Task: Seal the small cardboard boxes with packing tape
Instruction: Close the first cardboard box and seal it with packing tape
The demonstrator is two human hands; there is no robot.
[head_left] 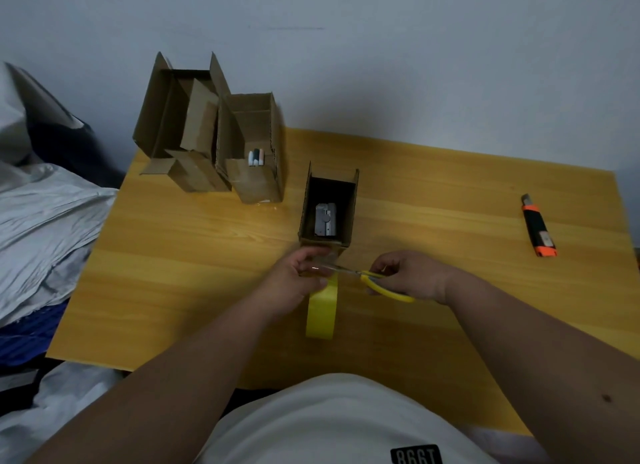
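A small open cardboard box [350, 207] stands mid-table with a grey metal part [325, 220] inside. Just in front of it my left hand [298, 280] grips a yellow roll of packing tape [320, 314], standing on edge, and pinches a clear strip pulled toward the box. My right hand [412, 274] holds yellow-handled scissors [377, 281]; their blades reach left onto the strip at my left fingers. Two more open boxes stand at the far left: a large one [156, 117] and a smaller one [256, 179] with a small white and dark object inside.
An orange and black utility knife [539, 226] lies at the right of the yellow wooden table [173, 255]. Grey and white bedding [38, 217] lies piled off the left edge. A pale wall stands behind the table.
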